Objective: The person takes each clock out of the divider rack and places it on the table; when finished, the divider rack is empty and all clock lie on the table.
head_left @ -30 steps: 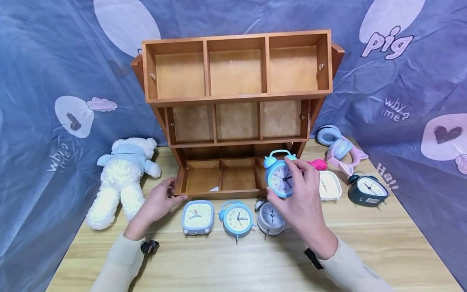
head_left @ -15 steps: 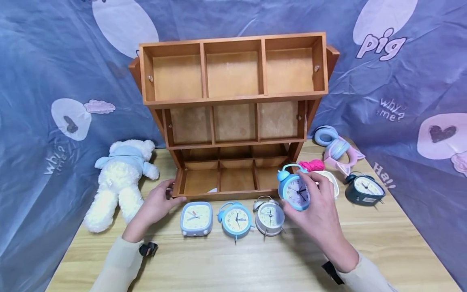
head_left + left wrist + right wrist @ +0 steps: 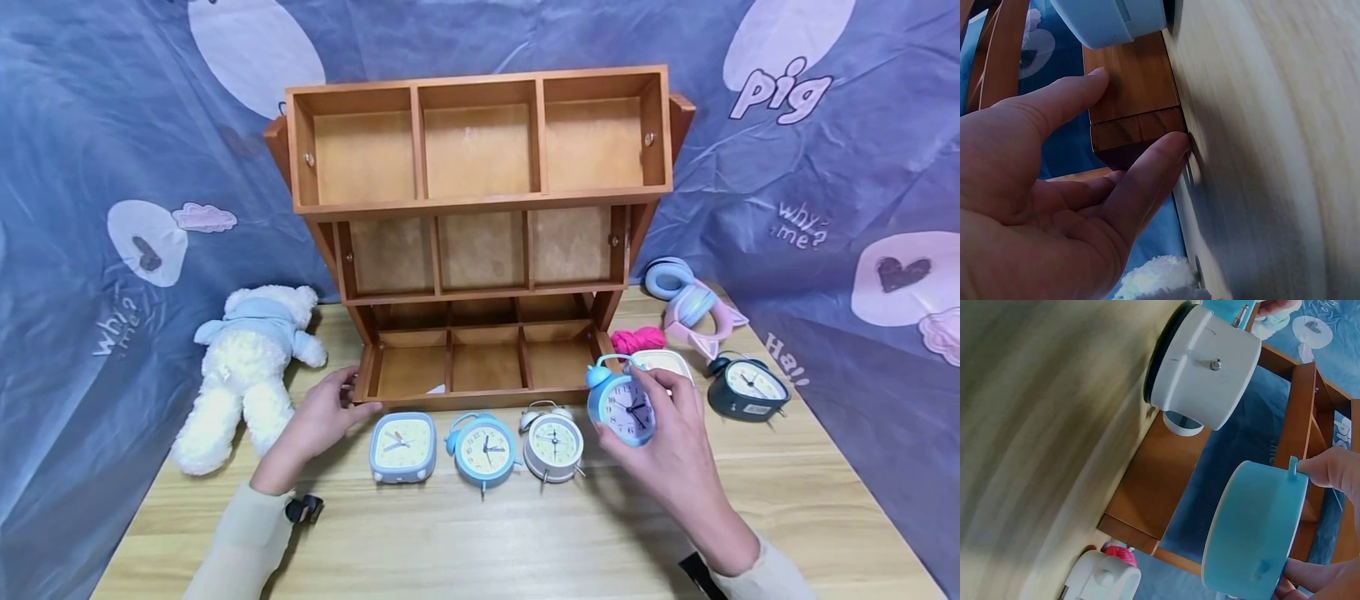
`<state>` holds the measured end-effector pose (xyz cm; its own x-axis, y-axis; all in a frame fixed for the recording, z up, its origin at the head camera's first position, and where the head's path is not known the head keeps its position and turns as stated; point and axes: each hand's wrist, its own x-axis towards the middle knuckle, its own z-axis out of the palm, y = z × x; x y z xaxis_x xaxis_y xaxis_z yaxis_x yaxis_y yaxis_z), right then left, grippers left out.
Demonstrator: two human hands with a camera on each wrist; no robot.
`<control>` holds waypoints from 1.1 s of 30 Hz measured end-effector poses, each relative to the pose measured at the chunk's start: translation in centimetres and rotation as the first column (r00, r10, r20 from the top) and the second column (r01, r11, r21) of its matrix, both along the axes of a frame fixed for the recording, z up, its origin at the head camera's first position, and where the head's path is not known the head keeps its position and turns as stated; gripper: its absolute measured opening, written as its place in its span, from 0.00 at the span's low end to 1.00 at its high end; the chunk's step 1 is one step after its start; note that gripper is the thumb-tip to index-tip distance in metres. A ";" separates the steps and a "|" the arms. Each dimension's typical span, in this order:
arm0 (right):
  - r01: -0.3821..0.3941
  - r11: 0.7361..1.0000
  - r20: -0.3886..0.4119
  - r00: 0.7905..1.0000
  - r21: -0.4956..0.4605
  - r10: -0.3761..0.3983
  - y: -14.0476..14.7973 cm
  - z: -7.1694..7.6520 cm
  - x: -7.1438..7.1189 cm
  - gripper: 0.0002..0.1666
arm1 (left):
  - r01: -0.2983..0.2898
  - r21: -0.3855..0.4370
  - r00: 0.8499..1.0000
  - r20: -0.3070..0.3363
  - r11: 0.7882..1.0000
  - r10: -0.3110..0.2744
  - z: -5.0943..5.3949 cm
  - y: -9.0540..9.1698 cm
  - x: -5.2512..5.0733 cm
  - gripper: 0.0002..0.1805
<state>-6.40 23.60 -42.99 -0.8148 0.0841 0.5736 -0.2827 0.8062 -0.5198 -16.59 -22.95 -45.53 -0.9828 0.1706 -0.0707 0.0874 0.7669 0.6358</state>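
Observation:
My right hand [image 3: 671, 454] holds a light blue twin-bell alarm clock [image 3: 628, 408] by its sides, thumb low and fingers near the top. In the right wrist view, the side of this blue alarm clock [image 3: 1254, 531] hangs above the tabletop. My left hand [image 3: 326, 421] grips the lower left corner of a three-tier wooden shelf [image 3: 480, 204], its thumb on the front board [image 3: 1135, 81]. In front of the shelf stand a square blue clock [image 3: 402, 447], another blue twin-bell clock [image 3: 485, 450] and a silver twin-bell clock [image 3: 553, 446].
Right of the shelf lie pink yarn [image 3: 637, 339], a partly hidden white clock [image 3: 663, 361], cat-ear headphones [image 3: 693, 308] and a dark green alarm clock [image 3: 747, 387]. A white teddy bear [image 3: 251, 375] lies at left. A patterned blue cloth [image 3: 825, 167] hangs behind.
My right hand has carried the blue alarm clock right and down, from before the shelf's lowest right compartment to beside the shelf's corner. My left hand stays at the shelf.

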 end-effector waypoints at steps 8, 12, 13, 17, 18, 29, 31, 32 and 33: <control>-0.007 0.999 0.043 0.999 0.040 0.006 0.3 -0.5 0.4 0.51 | -0.003 -0.002 1.000 -0.001 1.000 0.003 0.0 0.0 0.0 0.46; -0.012 0.999 0.080 0.997 0.047 0.009 0.5 -1.0 0.7 0.51 | -0.002 -0.004 1.000 -0.003 1.000 0.002 0.0 0.0 -0.1 0.46; -0.013 0.999 0.093 0.996 0.048 0.008 0.5 -1.1 0.8 0.51 | -0.002 -0.005 1.000 -0.003 1.000 0.002 0.0 0.0 -0.1 0.46; -0.009 0.998 0.151 0.989 0.055 0.001 0.4 -1.4 1.1 0.51 | 0.002 -0.005 1.000 -0.003 1.000 -0.002 0.1 -0.1 -0.1 0.46; -0.008 0.998 0.166 0.986 0.056 -0.001 0.3 -1.4 1.1 0.51 | 0.002 -0.005 1.000 -0.003 1.000 -0.002 0.1 -0.1 -0.1 0.46; -0.008 0.998 0.248 0.969 0.068 -0.009 0.0 -1.3 1.3 0.52 | -0.003 0.003 1.000 0.001 1.000 0.003 0.1 0.0 0.0 0.45; -0.006 0.997 0.265 0.964 0.073 -0.013 0.0 -1.4 1.3 0.52 | -0.004 0.004 1.000 0.001 1.000 0.004 0.1 0.0 0.0 0.45; -0.005 0.997 0.272 0.962 0.076 -0.016 0.1 -1.4 1.3 0.52 | -0.004 0.004 1.000 -0.001 1.000 0.004 0.1 0.0 0.0 0.45; -0.006 0.997 0.283 0.959 0.079 -0.017 0.1 -1.4 1.3 0.52 | -0.004 0.003 1.000 -0.002 1.000 0.004 0.1 0.0 0.0 0.45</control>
<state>-5.07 23.73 -44.42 -0.9444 0.0532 0.3246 -0.1285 0.8487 -0.5130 -16.56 -22.95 -45.44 -0.9836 0.1672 -0.0682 0.0860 0.7654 0.6377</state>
